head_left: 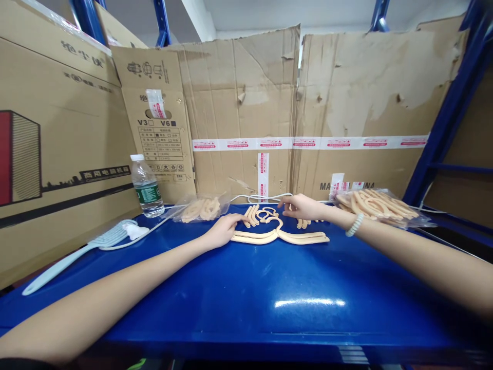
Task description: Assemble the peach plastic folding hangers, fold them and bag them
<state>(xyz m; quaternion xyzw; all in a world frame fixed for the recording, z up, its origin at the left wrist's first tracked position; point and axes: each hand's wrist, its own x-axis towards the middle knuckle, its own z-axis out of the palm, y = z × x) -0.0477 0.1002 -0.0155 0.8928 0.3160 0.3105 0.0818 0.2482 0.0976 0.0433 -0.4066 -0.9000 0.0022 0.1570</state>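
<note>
A beige plastic clothes hanger lies on the blue table, its two curved arms meeting under an upright hook. My left hand rests at the hanger's left end with fingers stretched out, the tips at a row of short beige curved strips. Beside the strips lie several loose beige hooks. My right hand hovers above the far side of these parts, its fingers bent and apart, with nothing visible in them. More short beige pieces lie below it, partly hidden by the hand.
A clear bag of beige hooks lies at the back left, a bag of long beige arms at the back right. At left are a water bottle and a pale blue fly swatter. A white cable runs along cardboard walls.
</note>
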